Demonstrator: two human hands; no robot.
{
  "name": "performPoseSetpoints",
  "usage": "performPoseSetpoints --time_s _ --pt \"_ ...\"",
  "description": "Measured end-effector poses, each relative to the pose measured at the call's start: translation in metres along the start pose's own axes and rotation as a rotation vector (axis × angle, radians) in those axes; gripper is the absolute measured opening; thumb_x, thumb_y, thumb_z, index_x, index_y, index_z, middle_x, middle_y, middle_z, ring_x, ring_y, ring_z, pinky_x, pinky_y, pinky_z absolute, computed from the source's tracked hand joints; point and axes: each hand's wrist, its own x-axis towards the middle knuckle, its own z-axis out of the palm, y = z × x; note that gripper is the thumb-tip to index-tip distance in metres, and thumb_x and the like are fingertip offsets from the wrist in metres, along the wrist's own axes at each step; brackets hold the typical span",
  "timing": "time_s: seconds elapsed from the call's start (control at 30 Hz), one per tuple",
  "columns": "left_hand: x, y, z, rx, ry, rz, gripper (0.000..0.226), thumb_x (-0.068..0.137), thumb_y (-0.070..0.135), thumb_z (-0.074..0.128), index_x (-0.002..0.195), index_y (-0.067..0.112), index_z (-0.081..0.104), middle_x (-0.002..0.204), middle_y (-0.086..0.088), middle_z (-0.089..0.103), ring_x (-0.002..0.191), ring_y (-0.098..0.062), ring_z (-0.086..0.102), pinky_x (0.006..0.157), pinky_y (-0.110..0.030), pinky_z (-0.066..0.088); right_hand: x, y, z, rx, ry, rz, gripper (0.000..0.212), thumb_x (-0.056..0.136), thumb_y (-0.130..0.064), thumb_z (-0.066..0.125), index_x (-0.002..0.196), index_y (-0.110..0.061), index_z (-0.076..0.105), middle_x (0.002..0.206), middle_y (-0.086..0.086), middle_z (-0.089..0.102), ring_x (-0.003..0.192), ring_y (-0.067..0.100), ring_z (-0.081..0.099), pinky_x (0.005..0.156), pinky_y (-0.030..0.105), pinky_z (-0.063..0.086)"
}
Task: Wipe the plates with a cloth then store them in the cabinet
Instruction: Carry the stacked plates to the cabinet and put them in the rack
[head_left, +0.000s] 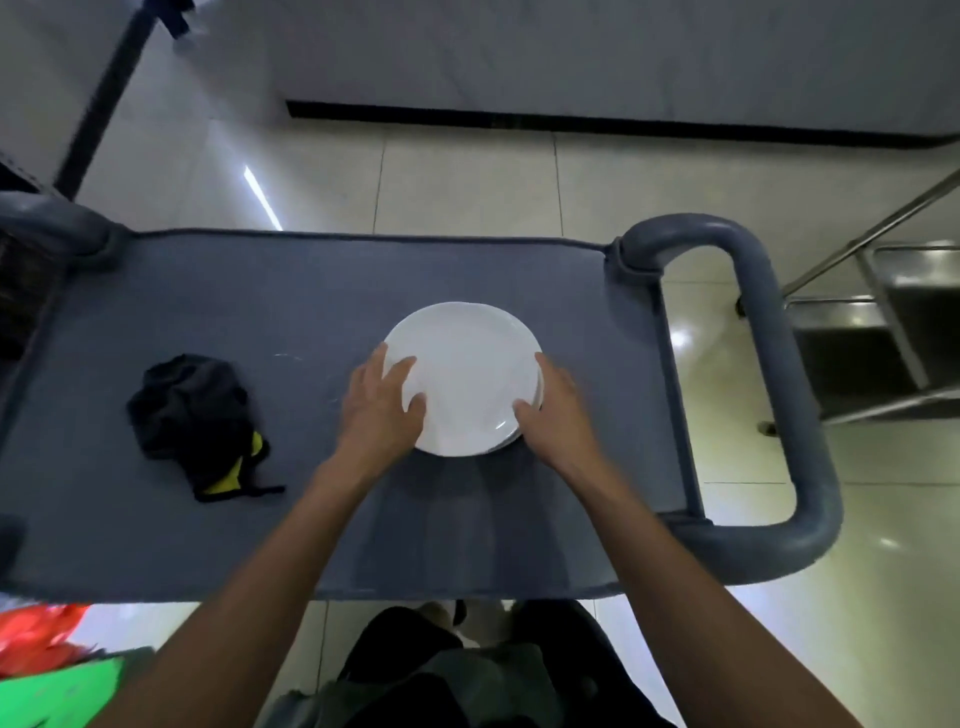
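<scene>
A stack of white plates sits on the grey cart top, right of its middle. My left hand lies on the stack's left rim, fingers spread over the top plate. On the right rim my right hand has its thumb on the top plate and its fingers down the side of the stack. A crumpled dark cloth with a yellow patch lies on the cart to the left, apart from both hands.
The cart's thick grey handle loops out on the right. A steel rack stands beyond it on the tiled floor. A grey wall base runs along the back. Red and green items show at the bottom left.
</scene>
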Motion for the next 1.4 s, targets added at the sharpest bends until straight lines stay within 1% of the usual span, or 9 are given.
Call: performPoseSetpoints --time_s 0.1,0.27,0.43,0.6,0.77,0.97,1.13,1.3,1.4 --pt "0.005 0.0 0.003 -0.034 0.006 0.016 0.053 0.096 0.026 0.061 0.148 0.022 0.048 0.166 -0.006 0.021 0.145 -0.032 0.025 0.118 -0.041 0.024 0.008 0.003 0.008 0.03 0.021 0.047 0.071 0.093 -0.014 0.061 0.156 -0.017 0.027 0.154 0.008 0.037 0.14 0.025 0.037 0.111 0.033 0.032" --pt "0.01 0.008 0.011 -0.071 0.013 -0.002 0.053 0.094 0.026 0.064 0.145 0.023 0.051 0.168 -0.005 0.016 0.144 -0.032 0.025 0.118 -0.041 0.023 0.02 0.007 0.012 0.068 0.049 0.053 0.067 0.09 -0.015 0.063 0.151 -0.017 0.035 0.147 0.006 0.042 0.134 0.024 0.041 0.104 0.029 0.035" --pt "0.015 0.012 0.016 -0.024 -0.009 -0.019 0.054 0.094 0.031 0.063 0.146 0.027 0.049 0.169 -0.004 0.012 0.147 -0.032 0.023 0.119 -0.044 0.024 0.028 0.006 0.012 0.177 0.071 0.067 0.056 0.084 -0.015 0.071 0.135 -0.017 0.048 0.134 0.004 0.052 0.12 0.023 0.052 0.102 0.044 0.047" --pt "0.017 0.014 0.019 -0.044 -0.029 -0.028 0.057 0.092 0.031 0.066 0.146 0.029 0.048 0.169 -0.002 0.007 0.147 -0.031 0.016 0.118 -0.045 0.029 0.035 0.008 0.014 0.215 0.079 0.08 0.062 0.082 -0.016 0.075 0.138 -0.019 0.047 0.135 0.003 0.051 0.12 0.021 0.052 0.101 0.04 0.048" --pt "0.02 0.012 0.015 -0.055 -0.019 -0.032 0.058 0.09 0.029 0.068 0.145 0.029 0.048 0.169 0.002 0.01 0.142 -0.029 0.022 0.112 -0.041 0.033 0.036 0.008 0.017 0.203 0.086 0.103 0.063 0.08 -0.021 0.077 0.134 -0.023 0.045 0.13 0.001 0.046 0.099 0.009 0.043 0.07 0.018 0.038" --pt "0.026 0.005 0.013 -0.137 -0.038 -0.057 0.056 0.089 0.028 0.07 0.142 0.03 0.052 0.168 0.005 0.012 0.143 -0.028 0.025 0.112 -0.042 0.035 0.038 0.003 0.018 0.286 0.141 0.092 0.054 0.074 -0.023 0.083 0.12 -0.025 0.056 0.116 -0.005 0.046 0.097 0.011 0.054 0.068 0.012 0.038" --pt "0.025 0.002 0.015 -0.163 -0.03 -0.055 0.051 0.088 0.031 0.071 0.137 0.03 0.055 0.168 0.007 0.012 0.141 -0.028 0.029 0.109 -0.044 0.041 0.044 -0.003 0.017 0.343 0.137 0.08 0.066 0.075 -0.019 0.08 0.132 -0.026 0.048 0.125 -0.007 0.05 0.107 0.012 0.054 0.089 0.031 0.049" --pt "0.027 0.001 0.016 -0.146 -0.031 -0.06 0.052 0.089 0.032 0.071 0.138 0.03 0.055 0.168 0.007 0.01 0.142 -0.028 0.028 0.111 -0.043 0.039 0.04 -0.007 0.024 0.441 0.126 0.077 0.057 0.083 -0.012 0.071 0.123 -0.037 0.038 0.11 -0.022 0.053 0.096 0.001 0.056 0.07 0.016 0.046" --pt "0.026 0.0 0.016 -0.159 -0.032 -0.064 0.052 0.089 0.032 0.071 0.138 0.031 0.054 0.169 0.007 0.01 0.143 -0.027 0.024 0.111 -0.042 0.036 0.039 -0.006 0.026 0.502 0.144 0.078 0.055 0.085 -0.011 0.07 0.122 -0.038 0.039 0.11 -0.026 0.052 0.099 -0.002 0.056 0.073 0.018 0.047"
